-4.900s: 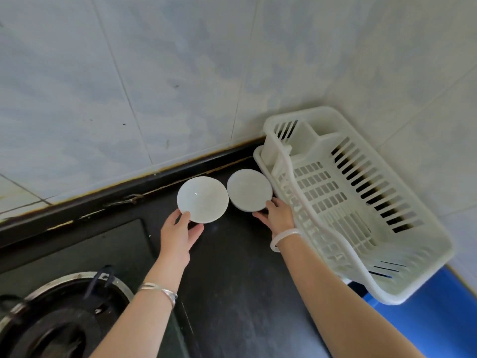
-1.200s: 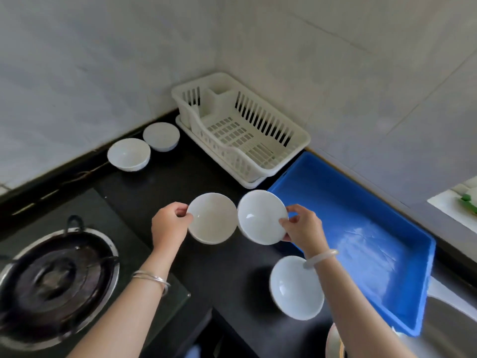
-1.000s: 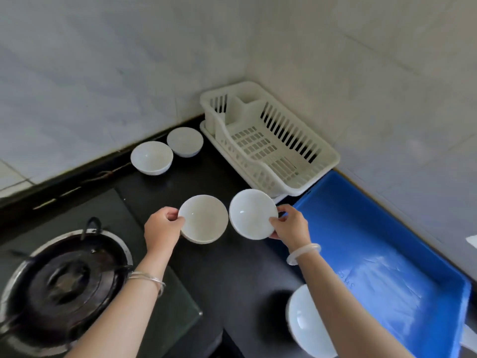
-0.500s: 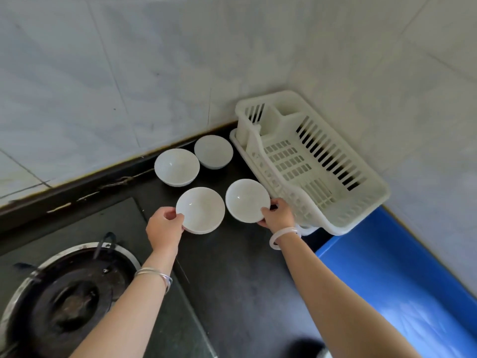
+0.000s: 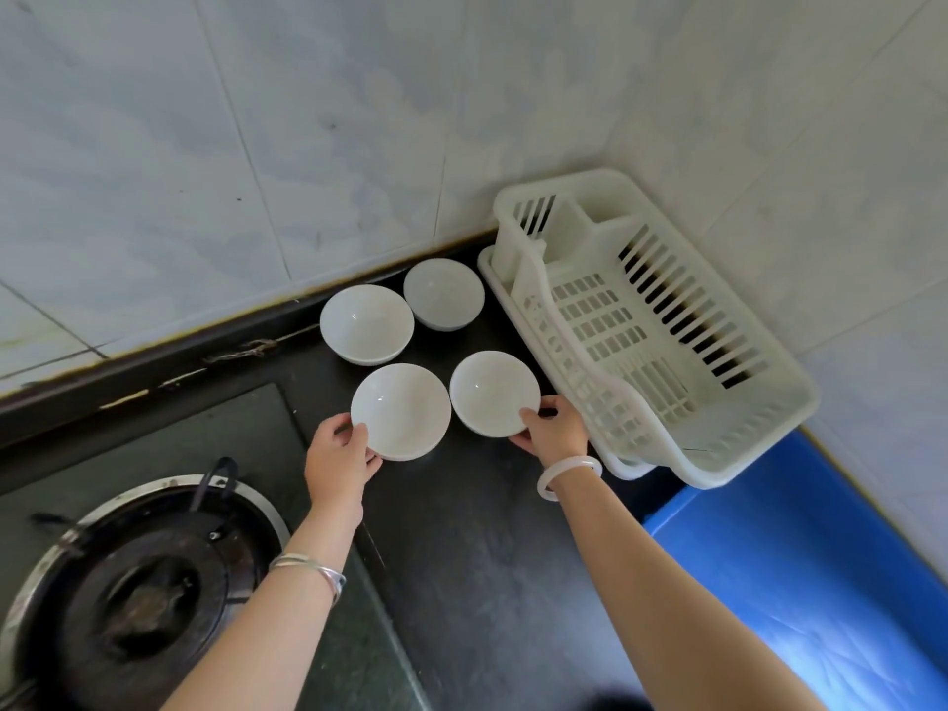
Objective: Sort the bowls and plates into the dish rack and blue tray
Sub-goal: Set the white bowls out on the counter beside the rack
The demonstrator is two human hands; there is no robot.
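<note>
Because rim pinches suit setting down, the left hand [image 5: 338, 454] grips the left bowl [image 5: 400, 410], the right hand [image 5: 551, 433] the right bowl [image 5: 495, 392]. Both sit before two back bowls [image 5: 367, 323] near the bench's [image 5: 487, 556] back edge, likely staged beside the dish rack [image 5: 641, 351].

pale tiled walls [image 5: 308, 120], dark counter [image 5: 487, 546], gas burner [image 5: 138, 597]

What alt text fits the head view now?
The left hand and right hand each grip a round white bowl by the rim at the black countertop, two more white bowls behind. A white plastic dish rack and blue plastic tray lie to their right.
</note>
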